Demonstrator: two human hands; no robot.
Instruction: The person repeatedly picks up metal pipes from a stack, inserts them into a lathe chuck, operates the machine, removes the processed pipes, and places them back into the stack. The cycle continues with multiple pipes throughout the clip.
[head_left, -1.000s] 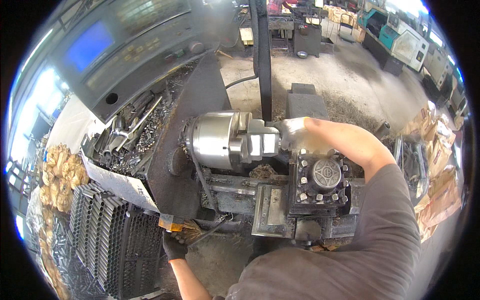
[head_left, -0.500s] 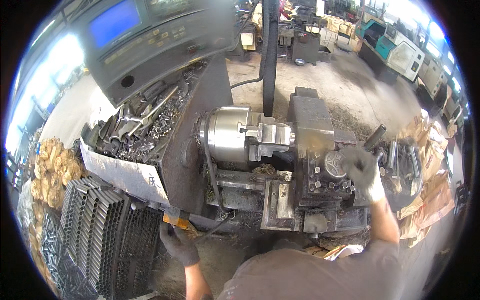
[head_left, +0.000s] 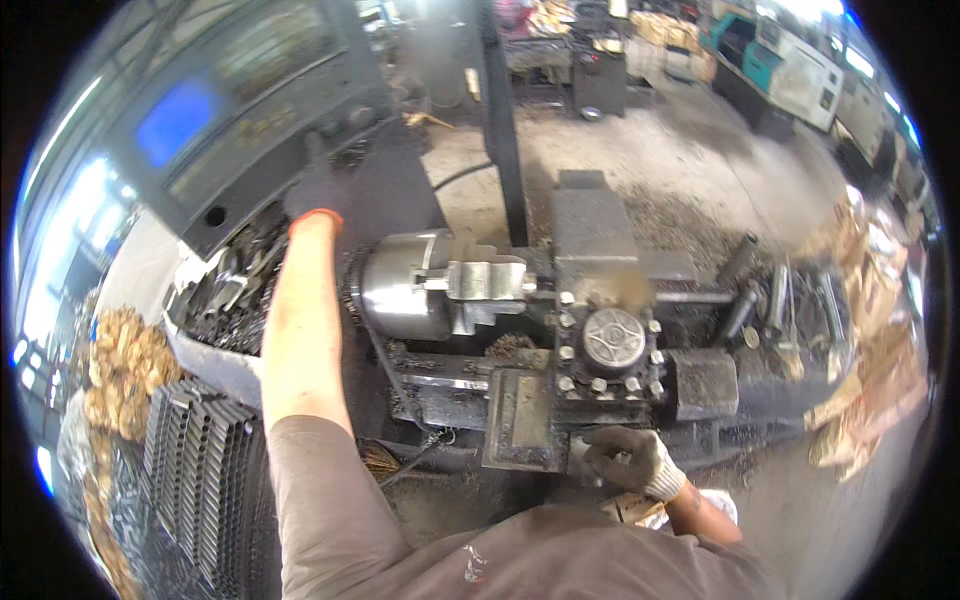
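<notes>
We see the control panel (head_left: 262,160) just beyond the left hand (head_left: 313,190), up and slightly to the left of its fingers, its long side slanting up from lower left to upper right. The left hand is by far the nearer one; whether its fingers touch the panel or stop short, and whether they are spread or bent, we cannot tell (the dark glove is badly blurred). The right hand (head_left: 632,462) lies well apart, low beside the slide (head_left: 525,420), fingers curled; we cannot tell whether they close on anything.

Between the hands, nearer the left, we have the chuck (head_left: 405,288), a bright, smooth steel drum with its axis running left to right and its stepped jaws at the right end. To the right of it stands the tool post (head_left: 613,340), dark and grimy, ringed with square-headed bolts around a round cap in star relief. Beside the left forearm (head_left: 303,300), the chip tray (head_left: 215,350) holds tangled metal shavings; below it, hollow metal tubes (head_left: 205,480) are stacked in dull grey rows.
</notes>
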